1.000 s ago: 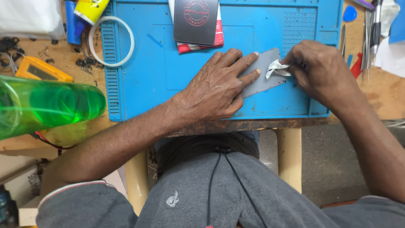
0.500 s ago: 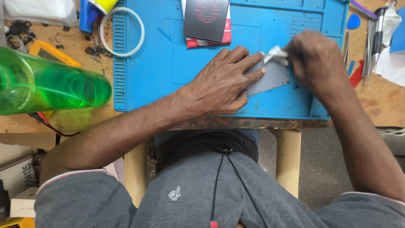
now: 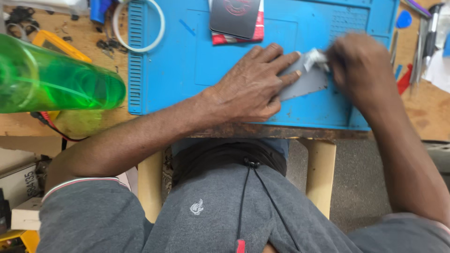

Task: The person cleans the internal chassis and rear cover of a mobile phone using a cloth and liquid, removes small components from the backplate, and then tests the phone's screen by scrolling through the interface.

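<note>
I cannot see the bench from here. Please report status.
Left hand flat on grey panel. Right hand pinches white wad against it, blurred. Nothing blocking.

Green bottle [image 3: 51, 79], white ring [image 3: 138, 28]

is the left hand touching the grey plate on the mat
Touching. The head view shows the left hand lying flat on the grey plate, its fingers pressed on the plate's surface with no gap.
</note>
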